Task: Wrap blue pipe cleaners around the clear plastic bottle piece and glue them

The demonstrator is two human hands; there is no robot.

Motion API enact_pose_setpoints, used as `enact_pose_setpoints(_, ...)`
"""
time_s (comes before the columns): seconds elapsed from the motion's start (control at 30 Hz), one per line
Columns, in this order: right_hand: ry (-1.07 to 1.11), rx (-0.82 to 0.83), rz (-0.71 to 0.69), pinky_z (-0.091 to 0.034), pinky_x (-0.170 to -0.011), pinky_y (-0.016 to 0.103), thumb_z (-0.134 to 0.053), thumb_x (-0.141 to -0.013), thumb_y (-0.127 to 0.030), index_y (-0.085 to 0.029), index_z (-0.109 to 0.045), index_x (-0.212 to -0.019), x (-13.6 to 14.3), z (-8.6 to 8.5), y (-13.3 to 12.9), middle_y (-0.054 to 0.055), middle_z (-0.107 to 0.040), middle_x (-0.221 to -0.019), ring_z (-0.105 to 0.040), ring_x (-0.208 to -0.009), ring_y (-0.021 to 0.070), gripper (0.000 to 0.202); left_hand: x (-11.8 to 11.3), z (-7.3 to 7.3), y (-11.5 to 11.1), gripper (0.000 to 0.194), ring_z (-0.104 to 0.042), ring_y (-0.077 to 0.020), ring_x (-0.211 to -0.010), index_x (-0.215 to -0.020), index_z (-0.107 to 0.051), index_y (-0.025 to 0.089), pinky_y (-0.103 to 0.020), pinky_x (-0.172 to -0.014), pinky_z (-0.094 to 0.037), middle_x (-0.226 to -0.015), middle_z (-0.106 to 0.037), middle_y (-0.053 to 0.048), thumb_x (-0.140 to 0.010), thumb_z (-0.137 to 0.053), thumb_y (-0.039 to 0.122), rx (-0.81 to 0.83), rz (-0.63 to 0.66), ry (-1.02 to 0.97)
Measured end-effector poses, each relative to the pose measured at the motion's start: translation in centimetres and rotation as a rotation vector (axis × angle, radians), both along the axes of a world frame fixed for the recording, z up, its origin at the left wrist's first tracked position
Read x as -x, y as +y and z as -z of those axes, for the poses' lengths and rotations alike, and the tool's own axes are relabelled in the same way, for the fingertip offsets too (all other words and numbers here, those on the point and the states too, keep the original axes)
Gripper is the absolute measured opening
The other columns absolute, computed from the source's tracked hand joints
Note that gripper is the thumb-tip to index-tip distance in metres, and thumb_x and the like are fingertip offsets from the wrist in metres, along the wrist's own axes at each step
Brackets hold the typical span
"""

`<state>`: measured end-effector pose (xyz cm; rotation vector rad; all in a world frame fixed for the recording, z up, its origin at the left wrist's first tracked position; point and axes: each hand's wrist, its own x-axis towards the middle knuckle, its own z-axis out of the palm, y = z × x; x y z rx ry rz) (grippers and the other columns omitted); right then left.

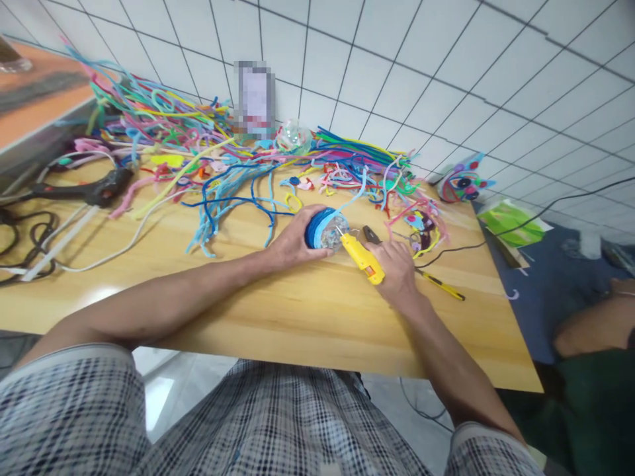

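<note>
Near the middle of the table, my left hand (294, 239) is wrapped round a round object (333, 233) with dark and light blue bands on its side and a speckled grey face. A light blue strand (358, 188) rises from its top edge. My right hand (395, 266) grips a yellow tool (364, 256) with a thin metal tip, which points at the speckled face. A dark-handled tool (370, 235) shows beside my right fingers; whether they touch it I cannot tell.
Colourful pipe cleaners (173, 119) heap along the wall, around a clear ball (294, 137). A black glue gun (106, 187) and cables lie left. A yellow cutter (443, 285) and a decorated mask-like piece (465, 180) are right. Another person's limb (595, 320) shows far right.
</note>
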<state>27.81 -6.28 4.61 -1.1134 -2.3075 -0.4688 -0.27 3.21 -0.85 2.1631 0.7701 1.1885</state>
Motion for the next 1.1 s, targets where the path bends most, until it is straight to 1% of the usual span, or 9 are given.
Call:
enact_pose_setpoints(0.2, 0.001, 0.032, -0.023, -0.04, -0.08, 0.04, -0.045, -0.115, -0.032, -0.018, -0.073, -0.126, 0.2, 0.3, -0.1, 0.007, -0.066, -0.087, -0.057, -0.085, 0.0259, 0.033, -0.1, -0.2, -0.1, 0.097, -0.062, -0.0383, -0.148, -0.16, -0.045, 0.023, -0.057, -0.127, -0.052, -0.158, -0.06, -0.019, -0.08, -0.096, 0.044, 0.008, 0.005, 0.006)
enact_pose_setpoints(0.37, 0.02, -0.016, 0.012, -0.041, -0.08, 0.04, -0.048, -0.114, -0.033, -0.018, -0.072, -0.127, 0.2, 0.7, 0.0, 0.007, -0.068, -0.088, -0.059, -0.086, 0.0261, 0.031, -0.2, 0.1, 0.0, 0.099, -0.061, -0.037, -0.15, -0.16, -0.043, 0.024, -0.056, -0.128, -0.051, -0.159, -0.059, -0.018, -0.08, -0.096, 0.047, 0.001, 0.014, 0.012)
enact_pose_setpoints(0.47, 0.01, -0.005, 0.005, -0.042, -0.08, 0.039, -0.052, -0.113, -0.033, -0.018, -0.072, -0.127, 0.3, 0.8, 0.1, 0.006, -0.068, -0.087, -0.059, -0.085, 0.0255, 0.028, -0.1, 0.2, 0.1, 0.099, -0.06, -0.0372, -0.151, -0.161, -0.042, 0.023, -0.057, -0.128, -0.05, -0.16, -0.058, -0.019, -0.081, -0.096, 0.047, -0.029, 0.029, 0.011)
enact_pose_setpoints(0.63, 0.001, 0.0, -0.021, -0.042, -0.079, 0.039, -0.049, -0.115, -0.033, -0.018, -0.072, -0.126, 0.3, 0.7, 0.1, 0.005, -0.066, -0.085, -0.059, -0.084, 0.0248, 0.03, -0.2, 0.4, 0.2, 0.099, -0.059, -0.0375, -0.152, -0.161, -0.042, 0.023, -0.058, -0.129, -0.05, -0.16, -0.058, -0.02, -0.082, -0.096, 0.049, -0.06, 0.034, 0.012)
enact_pose_setpoints(0.73, 0.055, -0.004, -0.017, -0.044, -0.08, 0.039, -0.048, -0.115, -0.034, -0.018, -0.072, -0.129, 0.1, 0.8, 0.2, 0.006, -0.069, -0.09, -0.062, -0.086, 0.025, 0.032, -0.2, 0.6, 0.5, 0.11, -0.059, -0.0388, -0.152, -0.161, -0.042, 0.023, -0.058, -0.129, -0.05, -0.16, -0.058, -0.02, -0.075, -0.1, 0.057, -0.05, 0.049, 0.006)
enact_pose_setpoints(0.8, 0.104, -0.022, -0.018, -0.046, -0.082, 0.04, -0.048, -0.114, -0.033, -0.017, -0.071, -0.131, -0.1, 0.8, 0.2, 0.008, -0.071, -0.094, -0.064, -0.087, 0.0255, 0.033, -0.3, 0.6, 0.5, 0.117, -0.06, -0.0394, -0.152, -0.162, -0.042, 0.023, -0.057, -0.129, -0.051, -0.16, -0.058, -0.021, -0.068, -0.104, 0.058, -0.037, 0.051, 0.006)
enact_pose_setpoints(0.93, 0.125, -0.026, 0.006, -0.048, -0.084, 0.041, -0.052, -0.111, -0.034, -0.018, -0.071, -0.134, -0.5, 0.8, 0.4, 0.01, -0.076, -0.101, -0.066, -0.089, 0.0265, 0.034, -0.3, 0.1, 0.0, 0.11, -0.061, -0.0377, -0.15, -0.162, -0.041, 0.022, -0.056, -0.129, -0.052, -0.16, -0.059, -0.019, -0.073, -0.1, 0.048, 0.015, -0.02, 0.027)
enact_pose_setpoints(1.03, 0.11, 0.008, 0.028, -0.049, -0.085, 0.041, -0.051, -0.111, -0.035, -0.018, -0.072, -0.134, -0.9, 0.8, 0.7, 0.011, -0.077, -0.101, -0.067, -0.091, 0.0268, 0.036, -0.3, -0.3, -0.5, 0.109, -0.062, -0.0384, -0.149, -0.163, -0.042, 0.023, -0.057, -0.128, -0.053, -0.161, -0.058, -0.019, -0.074, -0.099, 0.051, 0.071, -0.105, 0.031)
enact_pose_setpoints(1.1, 0.105, -0.01, 0.018, -0.048, -0.084, 0.041, -0.049, -0.112, -0.035, -0.018, -0.073, -0.134, -1.1, 0.9, 0.9, 0.011, -0.076, -0.098, -0.066, -0.09, 0.0267, 0.036, -0.3, -0.5, -0.6, 0.108, -0.063, -0.039, -0.148, -0.161, -0.043, 0.021, -0.057, -0.127, -0.053, -0.16, -0.059, -0.019, -0.074, -0.098, 0.053, 0.083, -0.128, 0.03)
